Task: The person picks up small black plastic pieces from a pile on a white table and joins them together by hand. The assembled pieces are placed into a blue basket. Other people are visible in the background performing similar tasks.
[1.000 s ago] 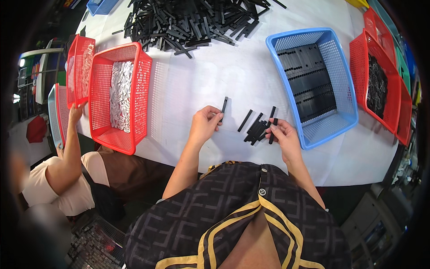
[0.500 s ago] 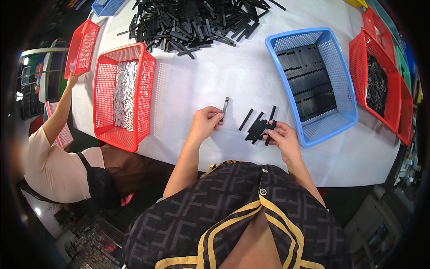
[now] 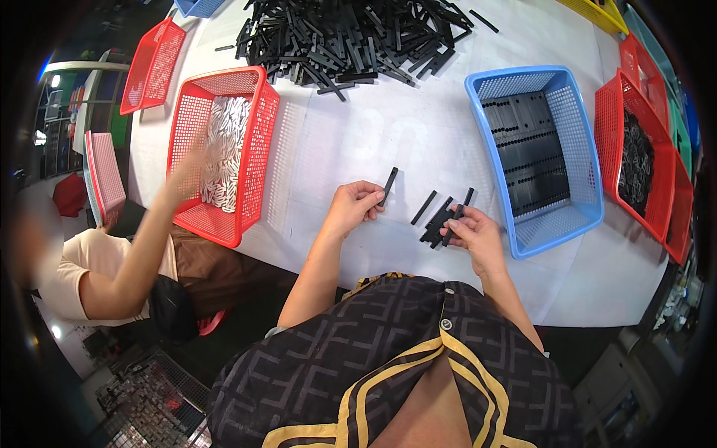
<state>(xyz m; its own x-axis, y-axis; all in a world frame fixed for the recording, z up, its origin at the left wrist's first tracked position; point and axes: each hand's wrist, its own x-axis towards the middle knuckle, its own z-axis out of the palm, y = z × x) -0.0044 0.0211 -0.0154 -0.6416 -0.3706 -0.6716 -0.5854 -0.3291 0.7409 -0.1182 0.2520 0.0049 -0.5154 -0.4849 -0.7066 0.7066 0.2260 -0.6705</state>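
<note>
My left hand (image 3: 357,206) pinches the lower end of a thin black bar (image 3: 389,184), which points up and away from me over the white table. Between finger and thumb of my right hand (image 3: 475,233) is another slim black bar (image 3: 467,198), held at a slant. Beside that hand, several black bars (image 3: 436,222) lie close together on the table. A single black bar (image 3: 424,207) rests just left of them, apart from the group. To the right of my right hand stands a blue basket (image 3: 502,213) with rows of black bars packed inside.
A large heap of black bars (image 3: 336,41) lies at the far side. On the left, a red basket (image 3: 261,149) holds small white pieces, and a co-worker's blurred arm (image 3: 168,198) reaches into it. Red baskets (image 3: 657,205) with dark looped pieces stand at the right edge.
My left hand's bar has turned from nearly upright to a rightward slant. The co-worker's arm has moved from the far red basket to the one with white pieces. The whole view has shifted slightly.
</note>
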